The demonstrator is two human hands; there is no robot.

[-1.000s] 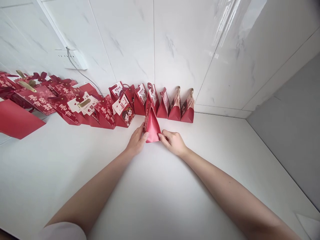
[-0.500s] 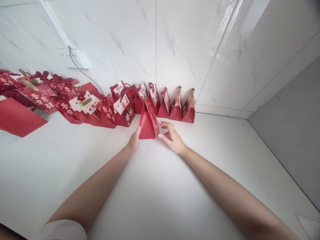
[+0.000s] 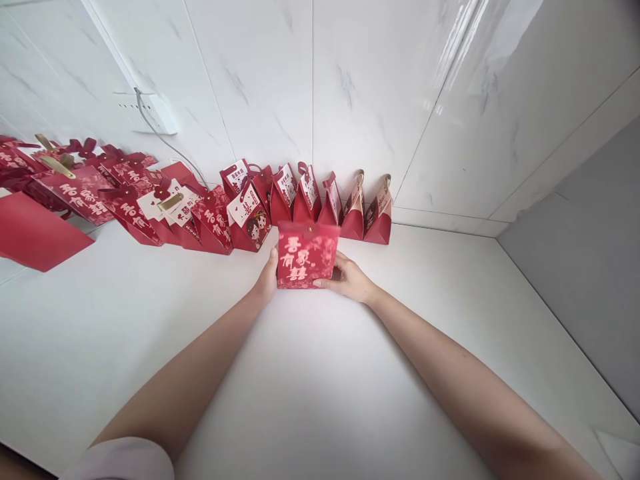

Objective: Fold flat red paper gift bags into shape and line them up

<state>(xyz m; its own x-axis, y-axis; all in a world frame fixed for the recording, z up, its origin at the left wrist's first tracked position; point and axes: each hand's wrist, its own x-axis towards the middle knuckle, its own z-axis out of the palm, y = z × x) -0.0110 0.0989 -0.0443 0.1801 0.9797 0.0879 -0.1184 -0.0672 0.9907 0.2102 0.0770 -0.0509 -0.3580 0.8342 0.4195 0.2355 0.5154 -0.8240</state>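
A red gift box [image 3: 306,255] with pale printed characters stands on the white counter [image 3: 320,373], its printed face turned toward me. My left hand [image 3: 267,280] grips its left side with the thumb up along the edge. On the other side, my right hand [image 3: 350,277] holds its right edge, fingers curled round it. Behind it a row of small red gift boxes [image 3: 320,200] with tags and handles stands against the wall.
More red boxes and bags [image 3: 100,193] crowd the counter's back left, beside a flat red bag [image 3: 35,237]. A wall socket [image 3: 150,113] with a cable sits above them. The tiled wall meets a grey wall [image 3: 590,267] at the right.
The box has been turned from edge-on to face-on, showing its printed front. My right hand, open half a second ago, now grips the box's right edge.
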